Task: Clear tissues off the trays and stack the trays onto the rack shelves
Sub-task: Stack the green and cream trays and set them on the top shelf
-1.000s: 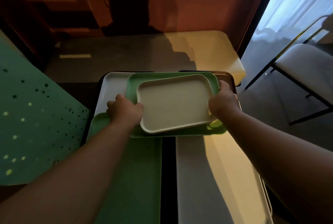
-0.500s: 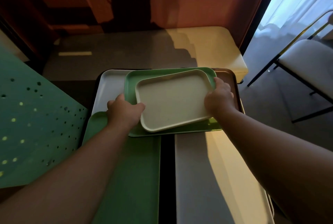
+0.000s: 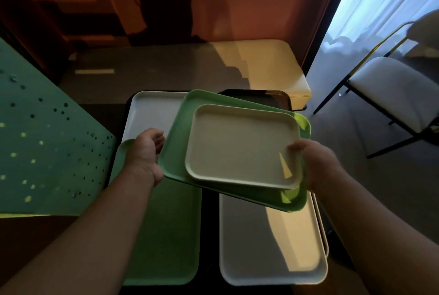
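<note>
So both hands are holding a two-tray stack tilted up in the air: a cream tray (image 3: 240, 146) sitting inside a light green tray (image 3: 177, 149). The right hand (image 3: 318, 166) is clamping the stack's right edge, thumb on the cream tray's rim. The left hand (image 3: 145, 152) is gripping the green tray's left edge, fingers curling underneath. Below them a long green tray (image 3: 164, 235), a long white tray (image 3: 261, 247), another white tray (image 3: 149, 114) and a brown tray (image 3: 268, 98) are lying flat.

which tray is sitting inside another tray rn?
The small cream tray, nested in the lifted light green tray that the left hand and right hand grip. The other trays lie flat below with nothing stacked in them.
</note>
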Action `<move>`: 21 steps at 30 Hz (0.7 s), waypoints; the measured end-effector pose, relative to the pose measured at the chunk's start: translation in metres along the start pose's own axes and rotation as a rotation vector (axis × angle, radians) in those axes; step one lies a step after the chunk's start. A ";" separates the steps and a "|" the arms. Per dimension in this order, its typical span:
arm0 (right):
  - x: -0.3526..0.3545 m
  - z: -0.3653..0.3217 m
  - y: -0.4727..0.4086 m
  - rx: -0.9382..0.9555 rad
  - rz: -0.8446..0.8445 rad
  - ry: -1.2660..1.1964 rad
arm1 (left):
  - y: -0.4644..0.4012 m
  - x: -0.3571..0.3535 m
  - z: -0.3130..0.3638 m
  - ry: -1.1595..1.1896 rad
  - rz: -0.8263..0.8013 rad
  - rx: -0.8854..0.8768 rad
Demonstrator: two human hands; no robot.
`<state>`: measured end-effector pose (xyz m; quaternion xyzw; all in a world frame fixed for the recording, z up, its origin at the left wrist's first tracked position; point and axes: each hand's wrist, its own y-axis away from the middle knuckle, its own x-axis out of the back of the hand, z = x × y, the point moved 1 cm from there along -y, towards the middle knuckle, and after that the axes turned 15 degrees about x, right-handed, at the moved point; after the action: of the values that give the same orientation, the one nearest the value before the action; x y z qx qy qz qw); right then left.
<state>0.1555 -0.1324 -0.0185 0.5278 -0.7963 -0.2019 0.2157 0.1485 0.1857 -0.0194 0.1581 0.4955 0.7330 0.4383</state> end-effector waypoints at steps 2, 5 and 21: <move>0.008 0.011 0.007 -0.026 0.031 -0.085 | 0.010 -0.006 -0.020 -0.037 -0.094 0.115; 0.011 0.024 0.018 -0.022 0.087 -0.224 | 0.024 -0.015 -0.056 0.129 -0.231 0.175; 0.074 0.067 0.049 0.004 -0.101 -0.192 | 0.047 -0.023 -0.117 -0.330 -0.169 0.069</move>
<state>0.0554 -0.1766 -0.0372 0.5457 -0.7862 -0.2608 0.1268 0.0606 0.0922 -0.0275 0.2487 0.4534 0.6403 0.5680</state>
